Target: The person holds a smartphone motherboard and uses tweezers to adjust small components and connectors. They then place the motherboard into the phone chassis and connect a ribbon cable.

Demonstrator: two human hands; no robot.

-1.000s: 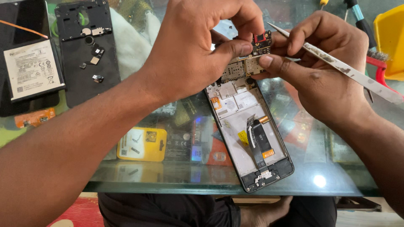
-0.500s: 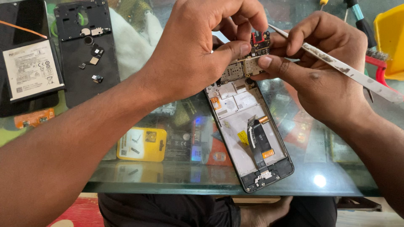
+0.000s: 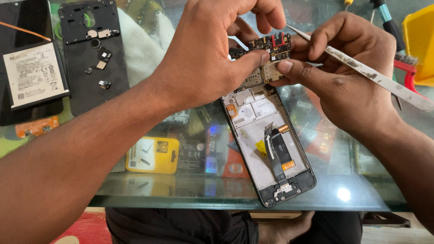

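While I work over a glass counter (image 3: 343,199) with coloured packets showing beneath it, a flat white battery (image 3: 34,79) and a matte black back cover (image 3: 92,58) lie at the far left. My left hand (image 3: 203,54) pinches the thin green circuit board (image 3: 266,56), lifted at the top of the opened phone frame (image 3: 271,149). My right hand (image 3: 348,72) steadies the board and grips worn metal tweezers (image 3: 375,77). A yellow bin (image 3: 420,40) sits far right.
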